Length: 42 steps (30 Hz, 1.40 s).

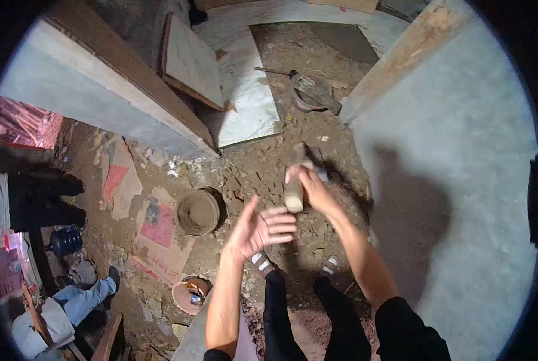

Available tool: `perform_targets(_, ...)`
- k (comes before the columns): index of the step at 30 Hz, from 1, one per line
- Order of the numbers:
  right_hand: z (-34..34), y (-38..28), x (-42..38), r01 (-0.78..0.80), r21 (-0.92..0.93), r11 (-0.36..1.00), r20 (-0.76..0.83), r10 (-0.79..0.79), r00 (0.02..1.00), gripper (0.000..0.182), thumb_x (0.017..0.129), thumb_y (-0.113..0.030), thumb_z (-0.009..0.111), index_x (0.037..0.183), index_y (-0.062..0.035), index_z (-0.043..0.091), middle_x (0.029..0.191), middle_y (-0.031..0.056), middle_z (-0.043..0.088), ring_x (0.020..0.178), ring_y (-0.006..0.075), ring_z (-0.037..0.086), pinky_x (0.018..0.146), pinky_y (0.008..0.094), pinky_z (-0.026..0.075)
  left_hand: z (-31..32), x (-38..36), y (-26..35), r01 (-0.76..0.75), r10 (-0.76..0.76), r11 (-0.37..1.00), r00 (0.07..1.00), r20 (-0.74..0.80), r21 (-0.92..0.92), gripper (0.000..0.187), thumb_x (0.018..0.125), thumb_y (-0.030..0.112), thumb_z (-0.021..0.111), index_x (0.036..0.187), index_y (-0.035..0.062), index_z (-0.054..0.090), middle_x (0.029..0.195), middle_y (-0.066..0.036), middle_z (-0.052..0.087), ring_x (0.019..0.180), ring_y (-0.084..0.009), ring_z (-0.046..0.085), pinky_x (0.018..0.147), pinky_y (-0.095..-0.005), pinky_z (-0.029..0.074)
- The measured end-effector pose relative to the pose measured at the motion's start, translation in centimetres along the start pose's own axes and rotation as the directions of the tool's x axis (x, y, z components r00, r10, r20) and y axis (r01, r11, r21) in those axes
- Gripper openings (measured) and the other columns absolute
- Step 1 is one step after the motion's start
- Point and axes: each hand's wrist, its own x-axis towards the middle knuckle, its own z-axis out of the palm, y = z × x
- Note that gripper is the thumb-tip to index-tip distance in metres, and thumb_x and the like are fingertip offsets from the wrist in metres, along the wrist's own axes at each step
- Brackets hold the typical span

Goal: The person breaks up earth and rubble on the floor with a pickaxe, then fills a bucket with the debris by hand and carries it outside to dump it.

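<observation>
My right hand (305,175) is wrapped round the handle of a tool (293,197), whose pale, blunt end points toward my feet. A dark part of the tool lies beyond my fingers, partly hidden and blurred. My left hand (263,229) is just left of the handle, palm up with its fingers spread, holding nothing. Below both hands is rough ground (251,174) with loose clods and rubble. To the left of my left hand stands a round mud-stained basin (198,212).
A pan with a trowel (314,92) lies beyond the rubble. White tiles (248,108) adjoin it. Walls rise at left (112,90) and right (461,156). Flattened cardboard (160,240) and a small bowl (190,295) lie left. Two people (37,201) (58,322) are at far left.
</observation>
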Motion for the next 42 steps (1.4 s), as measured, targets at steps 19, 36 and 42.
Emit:
perform_targets(19,-0.5,19.8,-10.9,-0.518,-0.156,0.841,-0.151,0.498,0.854,0.101,0.086,-0.026,0.070,0.148,0.0019,-0.005,0.128,0.0261,0.050,0.089,0.0236,0.062,0.075,0.0344,0.055,-4.9,3.9,-38.3,0.204,0.449,0.595,0.717,-0.533,0.777,0.060,0.088,0.007,0.062,0.134,-0.0050,0.026,0.076,-0.008,0.048,0.060,-0.0163,0.048,0.053,-0.0308,0.043)
perform_targets(36,-21.6,20.1,0.1,-0.287,-0.068,0.956,-0.682,0.165,0.713,0.057,0.084,-0.005,0.064,0.132,0.0001,0.036,0.087,0.0108,0.059,0.057,0.0169,0.057,0.043,0.0336,0.046,-0.7,17.9,-36.3,0.198,0.593,0.417,0.680,-0.431,0.887,0.039,0.078,0.008,0.064,0.115,0.0037,0.054,0.084,-0.028,0.064,0.085,-0.0468,0.063,0.071,-0.0492,0.051)
perform_targets(42,-20.9,26.2,-2.5,-0.565,0.048,0.824,-0.551,0.494,0.672,0.035,0.080,-0.001,0.060,0.113,0.0032,0.050,0.075,0.0117,0.060,0.054,0.0203,0.058,0.043,0.0368,0.046,-0.2,16.4,-38.0,0.306,0.459,0.443,0.730,-0.506,0.843,0.044,0.077,0.006,0.064,0.116,0.0009,0.045,0.079,-0.027,0.064,0.084,-0.0459,0.064,0.069,-0.0504,0.051)
